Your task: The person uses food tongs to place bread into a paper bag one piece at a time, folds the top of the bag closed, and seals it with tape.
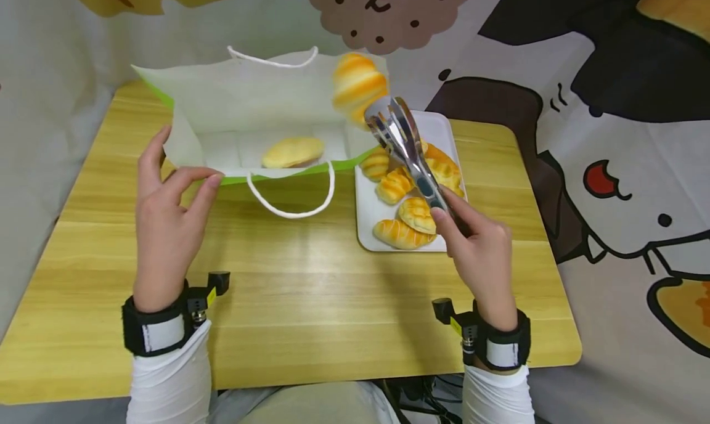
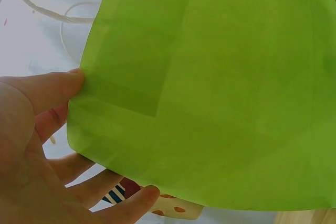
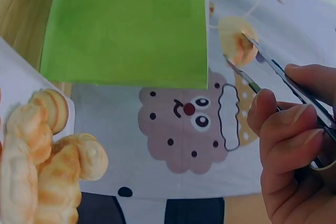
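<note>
Several rolls (image 1: 417, 214) on tray (image 1: 432, 128), partly hidden behind tongs (image 1: 423, 180); right hand (image 1: 481, 245) grips tongs, left hand (image 1: 169, 220) holds bag (image 1: 249, 100).

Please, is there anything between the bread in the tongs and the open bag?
Nothing visible: the bread in the tongs is above the rim of the bag near its right end, and both white handles are off to the left.
</note>
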Demonstrator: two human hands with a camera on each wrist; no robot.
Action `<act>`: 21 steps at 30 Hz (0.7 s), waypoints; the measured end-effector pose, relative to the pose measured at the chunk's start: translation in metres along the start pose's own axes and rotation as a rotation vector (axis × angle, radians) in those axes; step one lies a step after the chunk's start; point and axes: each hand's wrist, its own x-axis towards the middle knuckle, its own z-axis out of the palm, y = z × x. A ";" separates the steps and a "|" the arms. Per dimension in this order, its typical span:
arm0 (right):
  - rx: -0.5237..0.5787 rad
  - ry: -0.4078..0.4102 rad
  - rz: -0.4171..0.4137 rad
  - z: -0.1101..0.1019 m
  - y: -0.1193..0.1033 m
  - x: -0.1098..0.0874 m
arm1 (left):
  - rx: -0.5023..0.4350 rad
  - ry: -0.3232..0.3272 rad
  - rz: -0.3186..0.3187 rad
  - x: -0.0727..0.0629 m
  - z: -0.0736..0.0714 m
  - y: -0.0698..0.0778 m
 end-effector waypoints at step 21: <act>-0.379 -0.235 -0.266 -0.019 -0.035 0.046 | 0.003 -0.012 0.004 -0.003 -0.004 -0.002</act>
